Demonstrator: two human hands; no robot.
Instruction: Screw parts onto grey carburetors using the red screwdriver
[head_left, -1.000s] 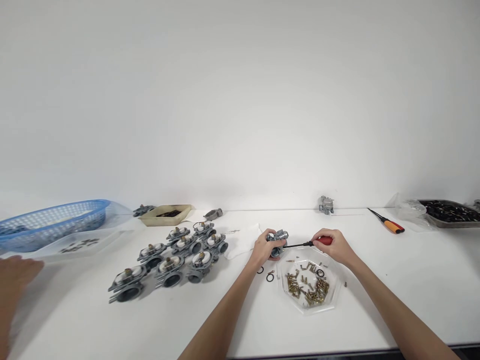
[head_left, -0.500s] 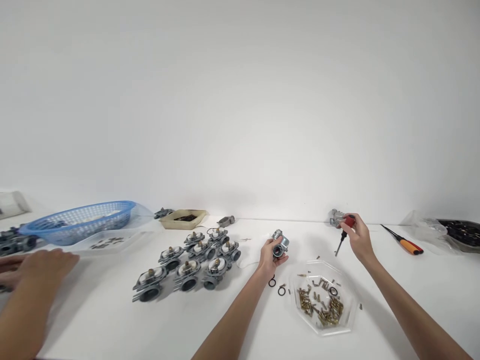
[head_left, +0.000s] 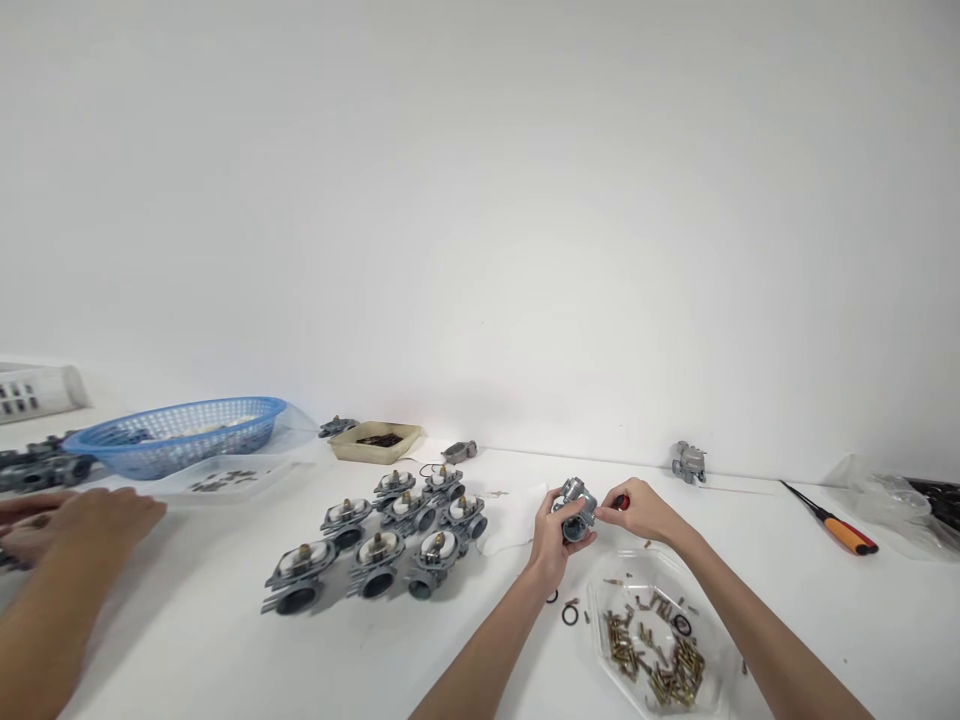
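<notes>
My left hand (head_left: 551, 530) is closed around a small metal carburetor (head_left: 576, 512), its round bore facing me. Beside it, my right hand (head_left: 643, 510) has its fingertips close against the carburetor's right side. In that hand is a screwdriver (head_left: 621, 502); only a bit of its red and black handle shows, and the shaft is hidden. Below both hands lies a clear octagonal tray (head_left: 600, 640) with many brass screws and jets (head_left: 679, 675) and a black O-ring (head_left: 681, 625). Another O-ring (head_left: 570, 615) lies on the table left of the tray.
Several carburetor bodies (head_left: 375, 548) with white floats stand left of centre. Behind are a shallow yellowish tray (head_left: 375, 452) and a blue basket (head_left: 180, 460). Another person's hands (head_left: 82, 520) are at far left. Orange-handled pliers (head_left: 844, 530) and another carburetor (head_left: 688, 462) lie right.
My right hand has moved left with the screwdriver, from beside the rear carburetor to the one in my left hand. The camera view has shifted slightly.
</notes>
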